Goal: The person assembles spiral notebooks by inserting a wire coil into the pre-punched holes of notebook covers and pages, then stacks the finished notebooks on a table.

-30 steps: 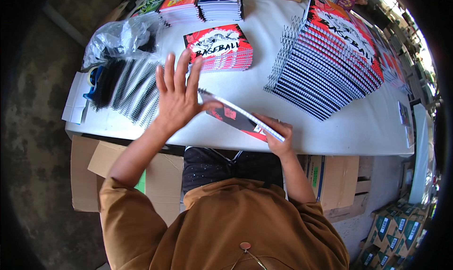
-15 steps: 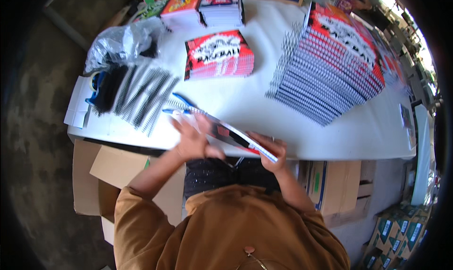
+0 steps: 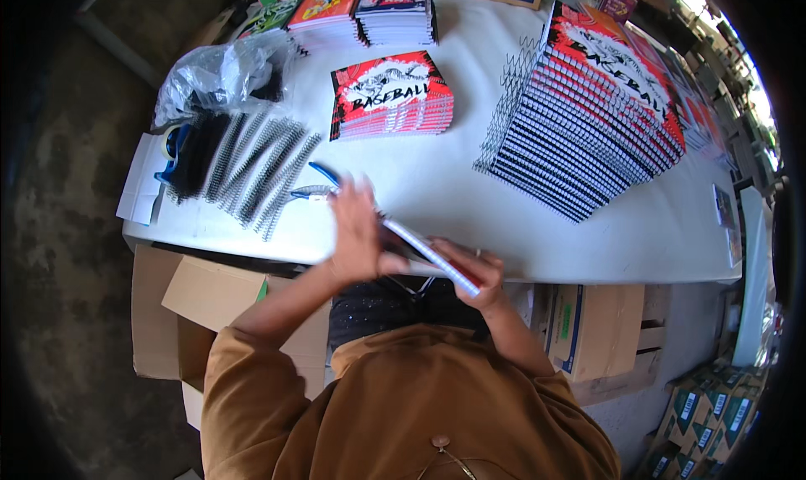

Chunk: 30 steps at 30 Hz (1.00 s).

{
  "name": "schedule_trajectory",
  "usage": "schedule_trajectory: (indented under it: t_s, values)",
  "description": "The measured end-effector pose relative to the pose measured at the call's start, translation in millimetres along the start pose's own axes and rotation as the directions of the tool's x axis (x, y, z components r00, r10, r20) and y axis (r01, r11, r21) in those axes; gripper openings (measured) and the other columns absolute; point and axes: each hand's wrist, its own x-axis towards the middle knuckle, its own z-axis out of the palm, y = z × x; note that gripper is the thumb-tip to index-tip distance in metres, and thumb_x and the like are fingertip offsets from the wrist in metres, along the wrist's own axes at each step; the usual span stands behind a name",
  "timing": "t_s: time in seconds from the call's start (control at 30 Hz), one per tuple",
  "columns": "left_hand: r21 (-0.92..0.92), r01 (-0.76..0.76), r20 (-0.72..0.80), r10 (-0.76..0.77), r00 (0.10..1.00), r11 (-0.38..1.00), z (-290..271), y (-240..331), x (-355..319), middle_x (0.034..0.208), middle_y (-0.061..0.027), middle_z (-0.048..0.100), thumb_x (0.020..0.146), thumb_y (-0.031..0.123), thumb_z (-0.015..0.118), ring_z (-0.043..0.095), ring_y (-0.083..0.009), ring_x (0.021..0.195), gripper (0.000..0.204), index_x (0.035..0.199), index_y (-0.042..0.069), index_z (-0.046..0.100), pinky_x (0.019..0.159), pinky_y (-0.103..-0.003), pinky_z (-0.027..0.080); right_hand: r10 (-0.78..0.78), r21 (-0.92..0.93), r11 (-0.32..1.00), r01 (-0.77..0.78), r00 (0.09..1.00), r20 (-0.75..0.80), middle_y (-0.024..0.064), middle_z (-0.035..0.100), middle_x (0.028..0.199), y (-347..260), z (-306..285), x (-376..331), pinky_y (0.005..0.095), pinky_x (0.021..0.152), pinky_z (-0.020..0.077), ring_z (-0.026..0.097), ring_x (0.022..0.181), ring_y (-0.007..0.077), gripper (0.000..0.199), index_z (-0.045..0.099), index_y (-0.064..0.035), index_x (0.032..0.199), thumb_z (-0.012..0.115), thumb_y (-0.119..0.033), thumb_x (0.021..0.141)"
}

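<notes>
At the near edge of the surface (image 3: 470,195) my right hand (image 3: 474,277) holds a red booklet (image 3: 432,258) in a closed grip while my left hand (image 3: 357,237) lies blurred on it; I cannot tell its grip. Beyond the booklet lie loose black spiral coils (image 3: 252,165) and a small unbound stack (image 3: 390,94), so binding seems left; far right, the bound stack (image 3: 588,115) looks done.

Bright daylight falling across the white bench (image 3: 437,186), strongest toward the upper right corner, glaring off the plastic bag (image 3: 214,73). Dim, shadowed floor (image 3: 59,253) lying at the left. Left hand (image 3: 357,232) smearing with motion blur; right hand (image 3: 474,274) staying sharper. Straight edges bowing toward a black, rounded rim. Stacked notebooks (image 3: 588,111) showing crisp.
</notes>
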Motion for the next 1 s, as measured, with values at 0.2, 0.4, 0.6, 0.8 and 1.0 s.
schedule_trajectory:
  t_s: [0.2,0.4,0.6,0.8,1.0]
  values:
    - [0.320,-0.148,-0.342,0.260,0.903,0.936,-9.6,-17.6,16.3,0.131,-0.0344,0.027,0.077,0.077,0.022,0.023,-0.0489,0.124,0.101,0.125,-0.012,0.034,0.103,-0.062,0.008,0.054,0.125,0.991,-0.050,0.998,-0.028,0.0155,0.065,0.099,0.4,5.3,4.3,0.0330,0.077,0.0513,0.065,0.086,0.0269,0.032,0.064,-0.0006,0.104,0.066,-0.001,0.072]
    - [0.091,-0.476,-0.037,0.480,0.876,0.875,-7.7,21.3,-9.1,0.123,-0.0307,0.039,0.076,0.075,0.034,0.028,-0.0437,0.125,0.095,0.133,-0.001,0.030,0.102,-0.063,0.010,0.072,0.031,0.997,-0.070,0.993,-0.094,0.0129,0.065,0.102,8.9,8.3,-0.8,0.0346,0.080,0.0488,0.063,0.091,0.0255,0.036,0.063,-0.0032,0.107,0.066,0.000,0.071]
    - [0.013,0.036,-0.184,-0.033,0.982,0.999,-5.8,15.1,26.1,0.131,-0.0309,0.023,0.073,0.079,0.031,0.027,-0.0502,0.119,0.102,0.140,0.004,0.018,0.101,-0.063,0.005,0.009,0.057,0.998,-0.009,1.000,-0.003,0.0129,0.066,0.099,-2.7,10.7,5.3,0.0349,0.079,0.0509,0.065,0.090,0.0269,0.028,0.063,0.0019,0.102,0.059,0.004,0.075]
    - [0.012,-0.397,-0.017,0.397,0.918,0.918,-2.5,36.3,-11.2,0.131,-0.0344,0.025,0.075,0.074,0.041,0.028,-0.0570,0.117,0.098,0.134,-0.002,0.020,0.097,-0.065,0.019,0.105,0.089,0.991,-0.102,0.994,-0.039,0.0140,0.065,0.099,2.4,9.6,5.4,0.0336,0.078,0.0516,0.065,0.089,0.0275,0.033,0.062,0.0016,0.103,0.057,0.009,0.072]
    - [-0.293,-0.268,0.212,0.336,0.918,0.917,7.5,50.1,-21.0,0.119,-0.0232,0.042,0.074,0.071,0.045,0.036,-0.0471,0.115,0.092,0.125,-0.005,0.035,0.097,-0.062,0.022,0.055,0.075,0.996,-0.043,0.985,-0.163,0.0123,0.064,0.104,10.5,15.2,6.4,0.0356,0.076,0.0512,0.064,0.090,0.0271,0.045,0.059,-0.0067,0.113,0.066,0.000,0.069]
